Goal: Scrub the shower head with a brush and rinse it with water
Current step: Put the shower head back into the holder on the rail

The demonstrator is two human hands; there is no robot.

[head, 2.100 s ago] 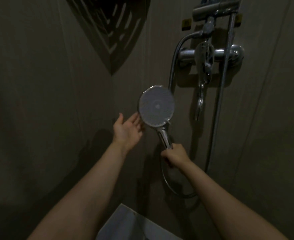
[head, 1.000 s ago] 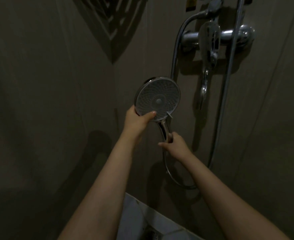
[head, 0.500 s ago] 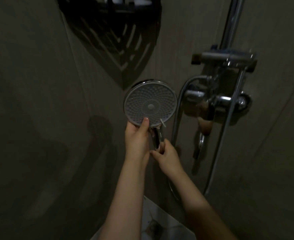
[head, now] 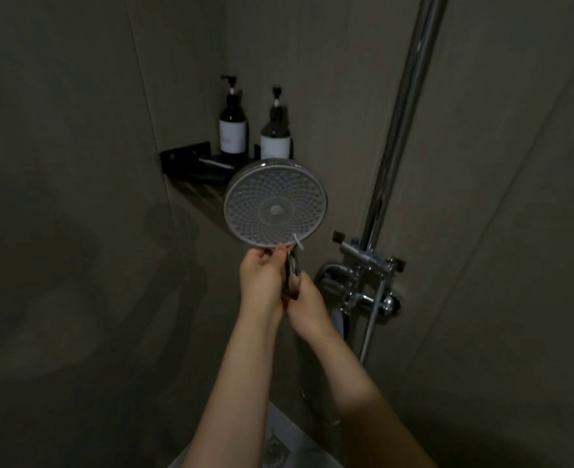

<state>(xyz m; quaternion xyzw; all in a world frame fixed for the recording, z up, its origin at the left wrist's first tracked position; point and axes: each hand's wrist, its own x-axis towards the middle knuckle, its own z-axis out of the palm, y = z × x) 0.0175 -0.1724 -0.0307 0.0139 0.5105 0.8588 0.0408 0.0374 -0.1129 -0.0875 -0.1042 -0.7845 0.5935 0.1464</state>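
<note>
Shower head (head: 275, 204) is held up in front of the corner shelf (head: 191, 163), nozzle face turned toward the camera. Left hand (head: 262, 282) has its fingers (head: 280, 253) curled round the neck right under the disc, thumb touching the bottom rim. Right hand (head: 307, 307) wraps the chrome handle (head: 292, 268) just below, the two hands touching

No brush in either hand and I can't spot one anywhere, so the scrubbing hasn't started. My worry: that handle is smooth polished metal, and once one hand lets go to grab a brush, a wet one-handed grip could slip and the head would swing on its hose into the mixer valve (head: 363, 288) or the riser pipe (head: 403, 113). Scrubbing too hard could also twist it out of the grip

Face is a flat round disc, greyish and matte, covered in rings of small rubbery-looking nubs around a smooth centre button, with a shiny chrome rim. Two dark pump bottles (head: 233, 130) with pale labels stand on the shelf behind it
</note>
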